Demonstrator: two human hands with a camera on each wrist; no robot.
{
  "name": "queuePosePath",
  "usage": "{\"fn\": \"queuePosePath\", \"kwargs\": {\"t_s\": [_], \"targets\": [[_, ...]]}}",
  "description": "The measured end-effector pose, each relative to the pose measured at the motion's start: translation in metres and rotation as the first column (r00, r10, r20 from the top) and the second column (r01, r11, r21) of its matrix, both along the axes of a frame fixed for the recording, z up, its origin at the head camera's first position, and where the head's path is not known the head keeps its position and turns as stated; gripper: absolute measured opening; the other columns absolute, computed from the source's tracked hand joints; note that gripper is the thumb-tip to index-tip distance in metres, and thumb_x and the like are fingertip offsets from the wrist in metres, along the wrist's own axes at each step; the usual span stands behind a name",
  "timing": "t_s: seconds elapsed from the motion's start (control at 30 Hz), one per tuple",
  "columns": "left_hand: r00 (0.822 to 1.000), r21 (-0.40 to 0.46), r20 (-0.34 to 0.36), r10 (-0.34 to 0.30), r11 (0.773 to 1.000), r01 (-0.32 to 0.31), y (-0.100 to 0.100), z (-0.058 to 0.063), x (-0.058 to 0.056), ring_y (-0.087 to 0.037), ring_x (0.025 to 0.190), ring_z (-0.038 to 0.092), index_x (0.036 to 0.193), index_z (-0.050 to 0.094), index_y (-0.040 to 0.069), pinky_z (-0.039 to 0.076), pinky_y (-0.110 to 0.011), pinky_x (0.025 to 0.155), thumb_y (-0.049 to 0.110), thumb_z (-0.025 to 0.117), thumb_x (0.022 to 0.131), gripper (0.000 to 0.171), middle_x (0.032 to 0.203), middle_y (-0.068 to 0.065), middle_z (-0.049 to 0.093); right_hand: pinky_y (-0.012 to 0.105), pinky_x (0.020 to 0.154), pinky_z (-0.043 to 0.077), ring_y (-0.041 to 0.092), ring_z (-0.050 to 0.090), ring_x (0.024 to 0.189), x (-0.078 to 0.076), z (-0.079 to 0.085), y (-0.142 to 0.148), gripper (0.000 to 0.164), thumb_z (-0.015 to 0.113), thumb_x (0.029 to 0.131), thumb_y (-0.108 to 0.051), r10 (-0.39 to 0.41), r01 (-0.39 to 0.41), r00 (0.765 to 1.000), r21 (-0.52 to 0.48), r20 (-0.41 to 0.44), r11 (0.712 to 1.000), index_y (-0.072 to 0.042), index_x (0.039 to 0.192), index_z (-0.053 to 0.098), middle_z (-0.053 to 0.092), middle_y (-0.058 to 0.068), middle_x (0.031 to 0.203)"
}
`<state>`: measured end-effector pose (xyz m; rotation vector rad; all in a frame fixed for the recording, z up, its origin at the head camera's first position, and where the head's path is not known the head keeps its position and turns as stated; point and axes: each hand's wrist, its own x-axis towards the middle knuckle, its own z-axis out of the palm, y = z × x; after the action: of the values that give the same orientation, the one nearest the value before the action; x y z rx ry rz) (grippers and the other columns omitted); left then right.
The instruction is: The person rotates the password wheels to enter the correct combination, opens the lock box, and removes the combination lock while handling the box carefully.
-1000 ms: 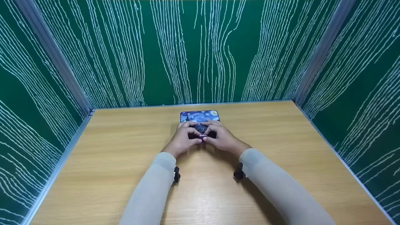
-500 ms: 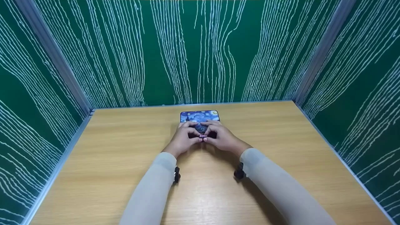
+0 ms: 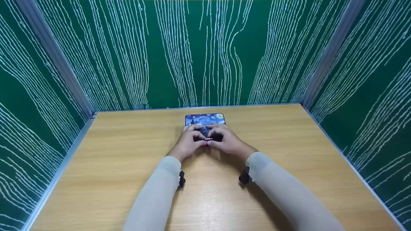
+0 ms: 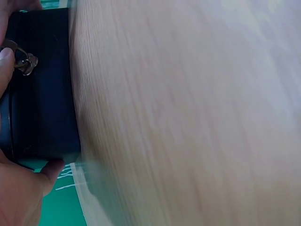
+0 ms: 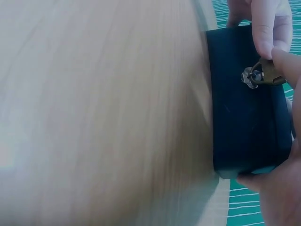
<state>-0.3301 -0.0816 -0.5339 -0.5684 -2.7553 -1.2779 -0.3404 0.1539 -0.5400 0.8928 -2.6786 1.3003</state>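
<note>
The left hand (image 3: 189, 141) and the right hand (image 3: 228, 141) meet fingertip to fingertip, both pinching a small brass-coloured metal padlock (image 5: 271, 73). Its loop sits at a silvery metal clasp (image 5: 247, 77) on a dark rectangular box (image 5: 242, 122) with a blue swirl-painted lid (image 3: 205, 119), near the middle of the pale wooden worktop's (image 3: 106, 179) far edge.

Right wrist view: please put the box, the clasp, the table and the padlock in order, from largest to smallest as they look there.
1. Table
2. Box
3. Padlock, partly covered by fingers
4. Clasp, only a little smaller than the visible padlock
</note>
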Motion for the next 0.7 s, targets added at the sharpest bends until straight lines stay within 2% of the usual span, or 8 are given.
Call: {"fn": "queuePosePath", "kwargs": {"t_s": [0.27, 0.7], "targets": [[0.999, -0.012, 0.032, 0.01, 1.0, -0.01, 0.0006, -0.0001, -0.0002, -0.03, 0.162, 0.04, 0.102, 0.088, 0.016, 0.03, -0.047, 0.141, 0.021, 0.09, 0.099, 0.006, 0.167, 0.001, 0.06, 0.065, 0.14, 0.028, 0.041, 0.044, 0.163, -0.0014, -0.0015, -0.0002, 0.012, 0.084, 0.104, -0.018, 0.005, -0.005, 1.0, -0.003, -0.009, 1.0, -0.014, 0.111, 0.074, 0.06, 0.01, 0.17], [1.0, 0.014, 0.024, -0.001, 1.0, 0.001, 0.0003, 0.0047, 0.0037, -0.031, 0.162, 0.041, 0.098, 0.087, 0.018, 0.032, -0.049, 0.14, 0.019, 0.091, 0.098, 0.004, 0.166, -0.001, 0.061, 0.065, 0.14, 0.027, 0.04, 0.043, 0.165, 0.0003, -0.0015, -0.0006, 0.007, 0.083, 0.106, -0.021, -0.001, 0.001, 1.0, 0.013, -0.021, 1.0, -0.018, 0.108, 0.077, 0.06, 0.008, 0.17]]}}
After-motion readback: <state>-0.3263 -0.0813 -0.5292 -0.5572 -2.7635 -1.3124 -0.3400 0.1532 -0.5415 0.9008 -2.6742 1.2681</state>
